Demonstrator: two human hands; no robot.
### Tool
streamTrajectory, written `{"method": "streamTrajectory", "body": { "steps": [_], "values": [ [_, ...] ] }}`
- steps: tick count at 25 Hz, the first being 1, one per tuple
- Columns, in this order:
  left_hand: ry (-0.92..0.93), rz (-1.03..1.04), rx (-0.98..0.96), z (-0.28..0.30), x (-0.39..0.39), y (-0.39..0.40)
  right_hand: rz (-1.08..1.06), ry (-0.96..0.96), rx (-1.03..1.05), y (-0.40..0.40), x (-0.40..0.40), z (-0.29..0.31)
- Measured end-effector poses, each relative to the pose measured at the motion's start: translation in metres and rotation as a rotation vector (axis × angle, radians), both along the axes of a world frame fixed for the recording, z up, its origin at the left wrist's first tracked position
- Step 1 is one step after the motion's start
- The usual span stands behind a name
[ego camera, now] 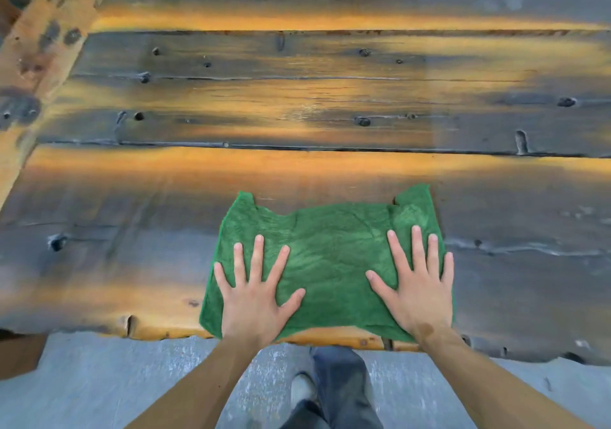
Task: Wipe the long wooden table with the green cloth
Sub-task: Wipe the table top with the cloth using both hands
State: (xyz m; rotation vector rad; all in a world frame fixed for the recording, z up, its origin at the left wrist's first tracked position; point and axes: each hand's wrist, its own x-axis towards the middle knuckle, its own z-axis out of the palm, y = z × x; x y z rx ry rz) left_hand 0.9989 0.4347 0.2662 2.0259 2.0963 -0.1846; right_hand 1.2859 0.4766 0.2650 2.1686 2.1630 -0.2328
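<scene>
Green cloth (330, 263) lies spread flat on the near plank of the wooden table (297, 98), at its front edge. Left hand (254, 296) and right hand (416, 290) both press palm-down on it, fingers splayed wide, no grip closed. Concrete floor (132, 389) below.

We see our green cloth (330, 256) spread flat, far edge rumpled, at the near edge of the long table (297, 98) of dark, orange-streaked knotty planks.
</scene>
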Motion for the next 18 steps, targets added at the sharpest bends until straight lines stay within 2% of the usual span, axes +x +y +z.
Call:
{"method": "streamTrajectory", "body": {
  "steps": [5,10,15,18],
  "values": [
    [-0.015,0.021,-0.059,0.006,0.013,-0.056,-0.068,0.036,-0.041,-0.074,0.012,0.003],
    [0.008,-0.111,-0.126,0.012,0.045,-0.071,-0.333,0.066,-0.128,-0.106,0.038,0.008],
    [-0.008,-0.079,-0.113,0.009,0.071,-0.043,-0.361,0.060,-0.093,-0.072,0.058,0.005],
    [-0.005,-0.043,-0.096,0.006,0.088,0.010,-0.373,0.073,-0.085,-0.021,0.067,0.003]
  ]
}}
